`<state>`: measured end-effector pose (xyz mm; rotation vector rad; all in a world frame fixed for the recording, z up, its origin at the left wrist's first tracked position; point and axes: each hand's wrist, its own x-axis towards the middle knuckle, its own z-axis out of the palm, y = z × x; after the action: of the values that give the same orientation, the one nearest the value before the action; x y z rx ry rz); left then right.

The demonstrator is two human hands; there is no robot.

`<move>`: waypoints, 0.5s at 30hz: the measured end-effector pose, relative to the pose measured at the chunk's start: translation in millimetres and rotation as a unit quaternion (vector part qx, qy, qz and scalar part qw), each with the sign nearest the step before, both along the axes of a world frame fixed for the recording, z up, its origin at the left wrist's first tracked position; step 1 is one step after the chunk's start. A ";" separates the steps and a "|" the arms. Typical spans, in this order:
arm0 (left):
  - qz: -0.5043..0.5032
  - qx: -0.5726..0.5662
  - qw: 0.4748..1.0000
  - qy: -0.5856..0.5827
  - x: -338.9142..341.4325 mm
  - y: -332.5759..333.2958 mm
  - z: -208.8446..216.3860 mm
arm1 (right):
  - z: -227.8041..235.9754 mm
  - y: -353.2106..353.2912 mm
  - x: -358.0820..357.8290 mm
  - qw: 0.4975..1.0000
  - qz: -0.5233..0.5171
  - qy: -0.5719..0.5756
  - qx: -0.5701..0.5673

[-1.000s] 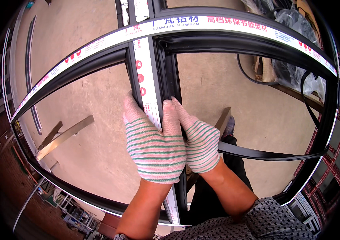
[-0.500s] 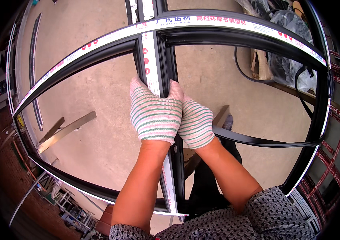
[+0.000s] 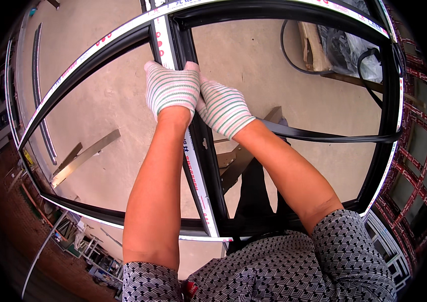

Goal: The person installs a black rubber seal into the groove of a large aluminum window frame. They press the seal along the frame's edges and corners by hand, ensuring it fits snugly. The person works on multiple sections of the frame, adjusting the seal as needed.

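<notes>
Striped-gloved left hand (image 3: 171, 89) & right hand (image 3: 222, 107) clamped together on frame's centre bar (image 3: 196, 166), pressing black rubber strip (image 3: 324, 136) into groove.

Black aluminium window frame (image 3: 389, 100), white-taped edges, centre mullion (image 3: 198, 166) running 12 to 6 o'clock; black rubber strip (image 3: 324, 136) trailing toward 3 o'clock.
</notes>
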<state>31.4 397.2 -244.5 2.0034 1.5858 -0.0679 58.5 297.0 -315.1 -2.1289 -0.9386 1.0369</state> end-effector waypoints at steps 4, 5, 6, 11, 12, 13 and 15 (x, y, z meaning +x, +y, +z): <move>-0.010 0.011 1.000 0.023 2.2 -3.3 1.4 | 10.0 -29.9 -11.4 0.999 -0.009 -0.034 0.026; -0.007 0.030 0.999 0.033 0.1 -1.1 -2.5 | 15.7 -43.0 -16.8 0.999 -0.006 -0.041 0.027; -0.005 0.031 0.999 0.029 -1.5 1.9 -7.2 | 16.0 -58.8 -23.3 0.995 -0.007 -0.087 0.055; -0.002 0.028 0.999 0.026 -4.7 2.2 -7.7 | 42.4 -149.3 -38.9 0.994 0.054 -0.084 -0.036; -0.008 0.031 0.999 0.030 -5.1 2.2 -8.6 | 44.4 -161.3 -42.1 0.994 0.060 -0.046 -0.076; -0.013 0.033 0.999 0.034 -6.0 2.7 -9.3 | 49.1 -170.8 -45.6 0.993 0.065 -0.025 -0.093; -0.018 0.039 0.998 0.036 -5.8 3.3 -10.9 | 61.6 -184.3 -50.1 0.988 0.083 0.015 -0.126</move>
<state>25.6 400.4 -255.4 2.1113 1.6198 -0.0955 8.4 112.7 -253.5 -2.2599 -1.0306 1.3299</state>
